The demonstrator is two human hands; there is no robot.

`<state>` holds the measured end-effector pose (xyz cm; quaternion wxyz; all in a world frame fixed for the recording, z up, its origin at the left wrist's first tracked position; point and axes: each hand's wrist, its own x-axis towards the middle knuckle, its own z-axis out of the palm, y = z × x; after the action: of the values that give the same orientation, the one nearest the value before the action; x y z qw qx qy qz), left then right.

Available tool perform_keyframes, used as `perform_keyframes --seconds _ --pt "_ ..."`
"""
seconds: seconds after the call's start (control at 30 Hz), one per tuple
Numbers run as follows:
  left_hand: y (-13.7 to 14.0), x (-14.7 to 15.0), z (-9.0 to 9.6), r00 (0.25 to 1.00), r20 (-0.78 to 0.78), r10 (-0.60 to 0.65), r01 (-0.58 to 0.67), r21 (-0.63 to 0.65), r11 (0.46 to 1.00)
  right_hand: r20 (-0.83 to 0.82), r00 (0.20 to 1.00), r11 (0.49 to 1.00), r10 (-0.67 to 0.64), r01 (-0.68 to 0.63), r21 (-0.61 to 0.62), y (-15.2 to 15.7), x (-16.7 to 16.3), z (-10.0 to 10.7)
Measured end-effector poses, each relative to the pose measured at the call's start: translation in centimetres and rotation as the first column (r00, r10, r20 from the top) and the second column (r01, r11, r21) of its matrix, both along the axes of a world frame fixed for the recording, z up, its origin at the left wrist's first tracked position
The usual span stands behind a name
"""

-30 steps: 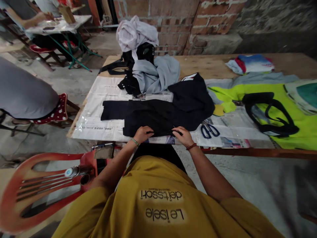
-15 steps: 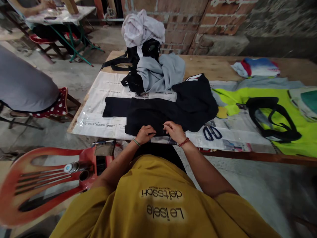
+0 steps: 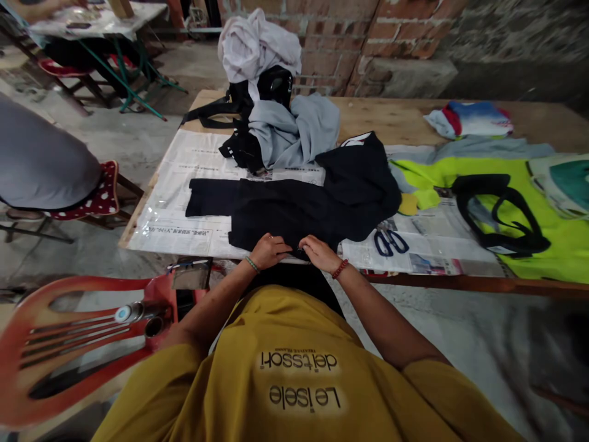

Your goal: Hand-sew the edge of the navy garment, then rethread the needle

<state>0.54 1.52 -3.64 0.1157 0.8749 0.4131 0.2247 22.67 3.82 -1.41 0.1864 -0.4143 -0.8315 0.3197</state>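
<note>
A dark navy garment (image 3: pixel 280 205) lies spread on newspaper at the table's front, its sleeve-like end pointing left. My left hand (image 3: pixel 270 250) pinches the garment's near edge. Just right of it, my right hand (image 3: pixel 319 253) has thumb and forefinger pressed together at the same edge. A tiny glint shows by those fingertips, too small to name. To the right of the garment lie scissors (image 3: pixel 391 243) with dark blue handles; their blades do not show.
Behind the garment are a grey cloth (image 3: pixel 294 132), a black bag (image 3: pixel 273 86) and a white cloth (image 3: pixel 257 49). A neon yellow garment (image 3: pixel 483 178) with a black strap (image 3: pixel 524 236) lies right. At left stand a red chair (image 3: pixel 92 285) and a seated person (image 3: pixel 43 159).
My right hand has come down and slightly left, onto the garment's edge beside my left hand. The whole view has shifted a little.
</note>
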Motion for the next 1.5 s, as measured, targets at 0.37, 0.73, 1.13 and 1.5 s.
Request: perform_keyframes --seconds 0.37,0.73,1.13,1.5 --pt "-0.2 0.1 0.5 0.999 -0.040 -0.014 0.014 -0.007 1.000 -0.098 0.995 0.986 -0.011 -0.005 -0.166 0.0 -0.1 1.1" --pt "-0.2 0.2 0.3 0.999 -0.033 -0.003 0.003 -0.017 1.000 0.016 0.999 0.991 0.033 -0.030 -0.131 0.2 -1.4 2.0" --pt "0.0 0.1 -0.3 1.000 -0.019 -0.010 0.011 0.067 0.998 -0.074 0.962 0.791 -0.265 0.173 -0.587 0.3 -3.1 2.5" --pt "-0.1 0.0 -1.0 1.000 -0.013 0.027 -0.026 0.106 0.994 0.212 0.947 0.944 -0.241 0.279 -0.177 1.2 -4.3 2.2"
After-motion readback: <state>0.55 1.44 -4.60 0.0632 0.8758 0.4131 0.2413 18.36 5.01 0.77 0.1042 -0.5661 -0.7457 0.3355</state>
